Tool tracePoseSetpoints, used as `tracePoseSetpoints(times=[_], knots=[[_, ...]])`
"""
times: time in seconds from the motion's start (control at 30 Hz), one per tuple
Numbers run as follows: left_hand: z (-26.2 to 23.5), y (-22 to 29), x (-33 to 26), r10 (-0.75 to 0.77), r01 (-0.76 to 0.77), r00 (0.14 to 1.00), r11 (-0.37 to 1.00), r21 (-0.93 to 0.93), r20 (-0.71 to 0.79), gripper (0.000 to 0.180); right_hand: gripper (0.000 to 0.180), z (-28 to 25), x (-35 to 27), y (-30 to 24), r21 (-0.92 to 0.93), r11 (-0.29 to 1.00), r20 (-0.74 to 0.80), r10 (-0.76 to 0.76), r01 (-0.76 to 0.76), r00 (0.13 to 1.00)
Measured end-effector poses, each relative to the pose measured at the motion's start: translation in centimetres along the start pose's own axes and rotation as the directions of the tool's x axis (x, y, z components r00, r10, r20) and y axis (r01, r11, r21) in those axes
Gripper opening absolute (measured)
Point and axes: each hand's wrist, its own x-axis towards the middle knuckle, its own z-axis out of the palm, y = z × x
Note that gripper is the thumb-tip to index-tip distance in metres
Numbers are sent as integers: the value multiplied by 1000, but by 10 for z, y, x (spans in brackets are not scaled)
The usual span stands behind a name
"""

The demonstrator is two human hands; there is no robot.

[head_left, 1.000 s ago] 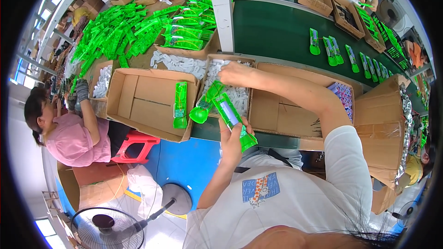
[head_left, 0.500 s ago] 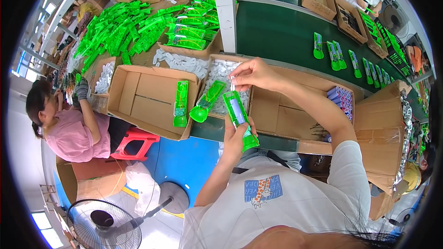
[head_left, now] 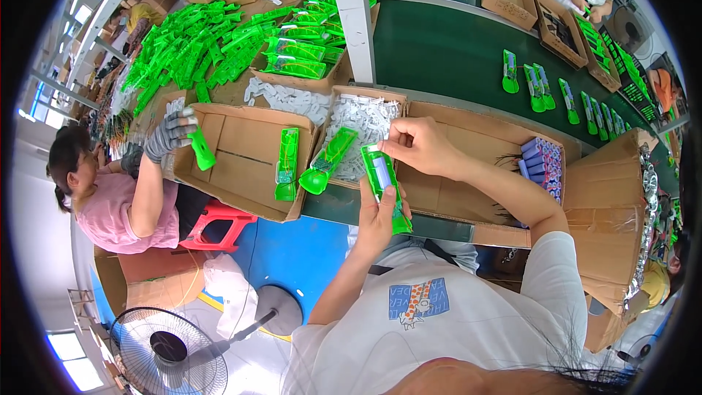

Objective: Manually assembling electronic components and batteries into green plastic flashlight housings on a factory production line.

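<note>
Left hand (head_left: 376, 221) clasps casing (head_left: 381, 174), right hand (head_left: 421, 148) curled.

An elongated, bright green plastic housing (head_left: 370, 164), shaped like a shallow open trough, is held in the left hand (head_left: 375, 223), its open face turned upward and its far end slanting slightly left. A smooth lavender cylindrical cell (head_left: 382, 170) lies lengthwise inside its far half. The right hand's (head_left: 420, 148) pinched fingertips meet the housing's far end, partly hiding it.
</note>
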Motion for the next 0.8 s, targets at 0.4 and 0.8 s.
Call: tracePoseSetpoints(times=[0.4,0.8], knots=[[21,4,9,-46,109,933,981,-158,356,40,17,-37,-19,1,123,992,160,-26,6,987],[-43,99,63,289,-103,953,5,995,97,39,18,-234,87,115,-284,950,-516,-34,-133,856]])
